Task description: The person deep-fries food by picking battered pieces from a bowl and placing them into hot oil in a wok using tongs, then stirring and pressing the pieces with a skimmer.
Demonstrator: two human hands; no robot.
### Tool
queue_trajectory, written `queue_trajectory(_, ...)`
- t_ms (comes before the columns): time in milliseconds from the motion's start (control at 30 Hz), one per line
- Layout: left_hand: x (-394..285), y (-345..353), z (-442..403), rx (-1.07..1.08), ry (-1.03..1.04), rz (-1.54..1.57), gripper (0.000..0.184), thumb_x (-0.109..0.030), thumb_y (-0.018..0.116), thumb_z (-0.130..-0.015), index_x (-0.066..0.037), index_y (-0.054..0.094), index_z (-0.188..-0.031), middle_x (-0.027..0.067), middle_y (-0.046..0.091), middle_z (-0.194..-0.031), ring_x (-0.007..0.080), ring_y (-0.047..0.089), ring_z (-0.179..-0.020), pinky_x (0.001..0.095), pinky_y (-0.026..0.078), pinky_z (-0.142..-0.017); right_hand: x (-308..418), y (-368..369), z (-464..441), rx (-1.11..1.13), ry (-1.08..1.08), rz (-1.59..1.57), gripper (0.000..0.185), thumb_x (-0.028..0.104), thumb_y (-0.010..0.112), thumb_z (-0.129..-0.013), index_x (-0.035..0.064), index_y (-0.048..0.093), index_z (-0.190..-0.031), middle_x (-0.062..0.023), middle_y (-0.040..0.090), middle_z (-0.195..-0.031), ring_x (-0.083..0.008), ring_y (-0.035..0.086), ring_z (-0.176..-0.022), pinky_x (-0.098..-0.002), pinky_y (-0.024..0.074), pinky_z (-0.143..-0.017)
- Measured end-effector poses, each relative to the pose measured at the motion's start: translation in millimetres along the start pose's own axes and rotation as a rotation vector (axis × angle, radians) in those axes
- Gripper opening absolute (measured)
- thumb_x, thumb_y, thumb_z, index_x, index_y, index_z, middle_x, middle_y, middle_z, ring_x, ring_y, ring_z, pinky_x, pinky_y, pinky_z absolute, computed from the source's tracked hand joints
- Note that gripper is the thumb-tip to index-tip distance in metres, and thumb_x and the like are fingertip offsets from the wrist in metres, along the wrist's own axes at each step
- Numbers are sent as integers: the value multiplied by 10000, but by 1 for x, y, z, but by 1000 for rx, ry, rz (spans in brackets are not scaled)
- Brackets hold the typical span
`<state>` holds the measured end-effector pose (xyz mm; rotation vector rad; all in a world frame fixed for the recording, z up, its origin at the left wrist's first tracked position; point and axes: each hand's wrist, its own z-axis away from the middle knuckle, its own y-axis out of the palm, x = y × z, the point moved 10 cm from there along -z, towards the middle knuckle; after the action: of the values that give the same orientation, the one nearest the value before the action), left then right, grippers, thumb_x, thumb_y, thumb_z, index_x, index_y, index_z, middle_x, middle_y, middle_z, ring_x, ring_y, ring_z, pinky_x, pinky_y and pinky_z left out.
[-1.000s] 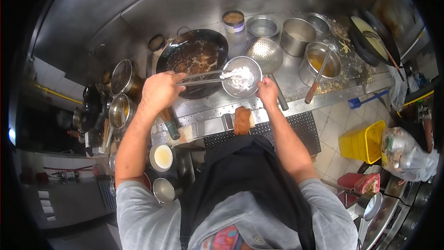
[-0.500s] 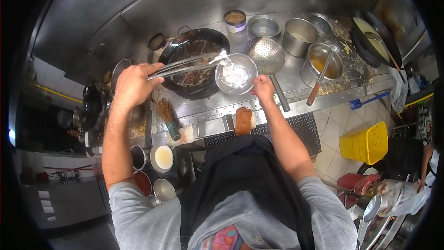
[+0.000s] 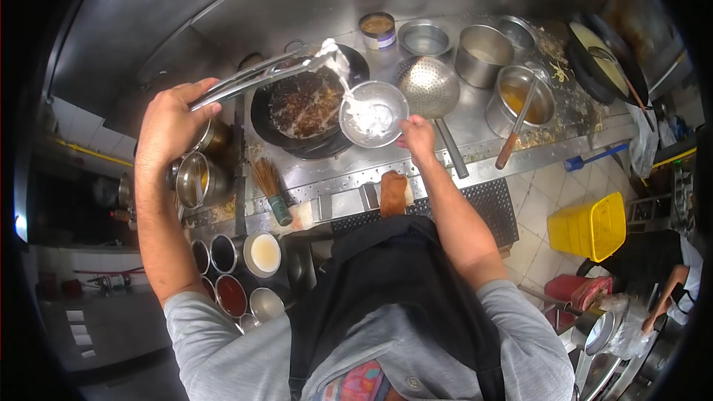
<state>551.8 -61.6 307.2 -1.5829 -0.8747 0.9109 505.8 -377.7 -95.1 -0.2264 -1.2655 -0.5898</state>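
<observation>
My left hand point(image 3: 174, 119) is closed around the handle end of long metal tongs point(image 3: 241, 84). At the tips of the tongs hangs a piece coated in white batter point(image 3: 333, 56), and a strand of batter trails from it down to the bowl. My right hand point(image 3: 417, 137) grips the rim of a small metal bowl point(image 3: 392, 98) smeared inside with white batter. Below the tongs, beside the bowl, sits a black wok point(image 3: 264, 115) with dark, bubbling liquid. What lies inside the batter is hidden.
A perforated skimmer point(image 3: 428, 86) lies right of the bowl. Beyond are metal pots point(image 3: 484, 56) and an open can point(image 3: 377, 30). A bamboo brush point(image 3: 271, 189) rests at the front edge. Sauce containers point(image 3: 231, 295) stand lower left. Another person's arm point(image 3: 668, 293) shows at right, near a yellow bin point(image 3: 587, 229).
My left hand has moved left and the tongs are raised, lifting the battered piece up and away from the bowl over the wok's side. The bowl has shifted slightly left.
</observation>
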Motion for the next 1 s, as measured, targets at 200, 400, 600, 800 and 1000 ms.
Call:
queue_trajectory(200,16,-28,-6,-73,-60,27,420,-186,720,-818,-100,642,-1221,148,698,-1009,219,665,-881,319,479,-822,2,8,-3,11,17,3,170,128,597,-864,78,524,-718,-31,544,-669,-148,568,-538,-297,529,-503)
queue_trajectory(400,37,-35,-26,-90,-110,-22,442,-226,702,-829,-90,624,-1242,177,673,-1118,270,653,-1039,335,467,-906,-7,-2,-3,-11,15,13,158,129,599,-865,77,529,-732,-27,541,-668,-146,568,-541,-290,523,-497)
queue_trajectory(600,66,29,-74,-46,-96,-88,440,-261,693,-824,-120,632,-1236,156,651,-1160,301,618,-1103,367,466,-939,-8,-47,17,-103,-5,36,226,137,621,-866,84,495,-686,-20,532,-635,-125,564,-528,-268,514,-480)
queue_trajectory(800,102,149,-129,51,-166,-193,429,-366,696,-811,-203,661,-1206,115,660,-1156,299,618,-1089,399,485,-938,-16,-89,46,-160,-8,-18,236,138,620,-872,95,483,-685,-12,533,-644,-113,558,-528,-261,516,-488)
queue_trajectory(1000,142,254,-141,198,-325,-205,398,-388,680,-832,-208,664,-1187,110,640,-1214,308,612,-1115,407,487,-951,-22,-121,71,-261,-2,-47,287,121,610,-890,93,449,-653,-13,515,-609,-99,533,-498,-255,505,-466)
